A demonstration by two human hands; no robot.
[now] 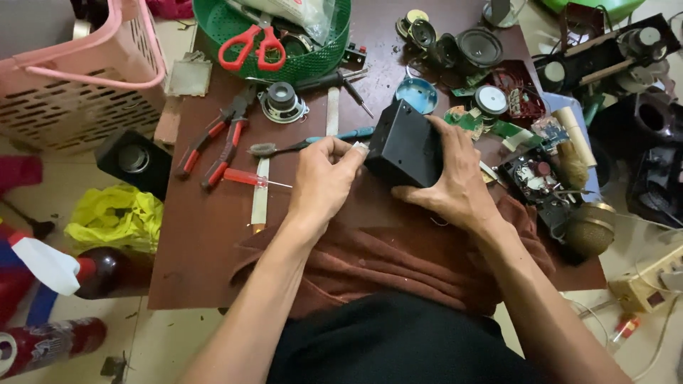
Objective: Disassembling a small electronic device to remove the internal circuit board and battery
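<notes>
Black box [405, 146] mid-table, near face hidden | right hand [455, 186] wraps it | left hand [321, 178] pinches its edge, fingertip detail unclear | brown cloth [370, 263] below; pliers [217, 142] left, parts crowd right

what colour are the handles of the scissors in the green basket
Red. The scissors lie in the green basket, clearest in the head view.

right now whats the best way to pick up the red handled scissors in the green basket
Take the scissors by the two red loops, coming from above on the near side: the loops lie flat and open on top, facing the person, while the blades point away under a plastic bag.
</notes>
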